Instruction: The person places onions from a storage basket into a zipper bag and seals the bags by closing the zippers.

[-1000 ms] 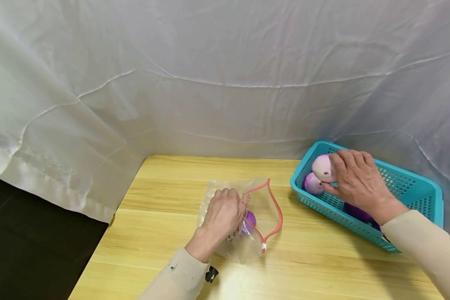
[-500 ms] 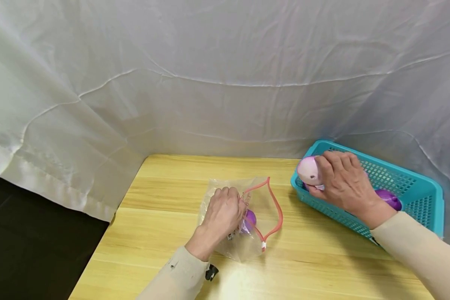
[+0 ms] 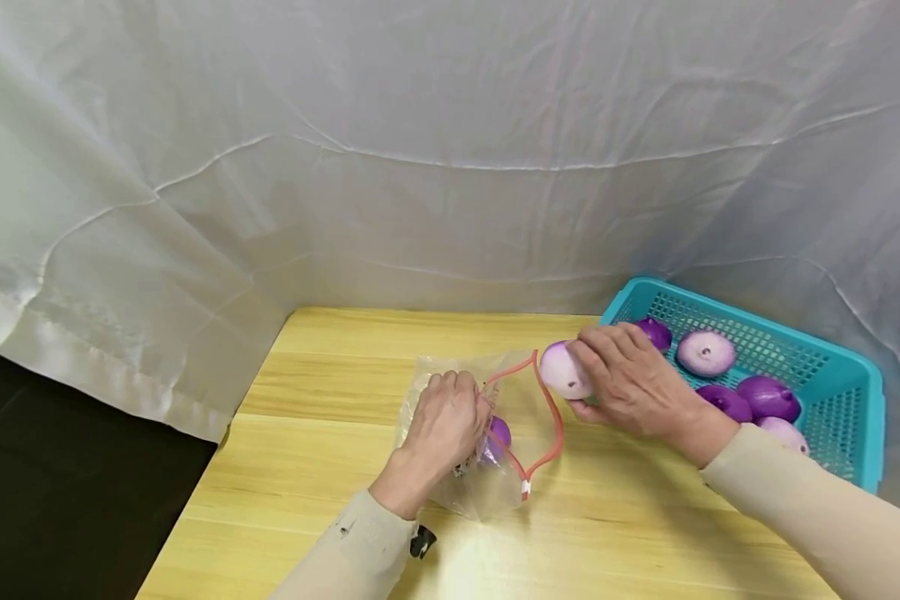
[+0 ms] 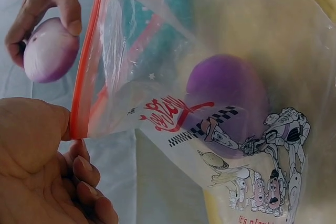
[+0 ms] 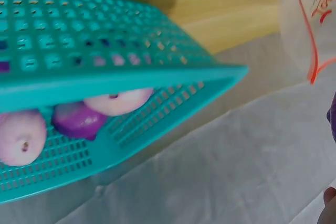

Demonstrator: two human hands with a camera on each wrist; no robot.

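Above the pale wooden table (image 3: 345, 392), I have the left hand (image 3: 442, 429) pinching a red-rimmed clear plastic bag (image 3: 558, 429) by its edge, presumably to hold its mouth apart; the right hand (image 3: 630, 383), fingers curled, grips a globe-shaped white-and-purple onion (image 3: 565, 371) just beside that mouth, probably for easy entry.

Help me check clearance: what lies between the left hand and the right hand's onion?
In the head view, the open, red-edged mouth of the bag lies between the left hand and that onion.
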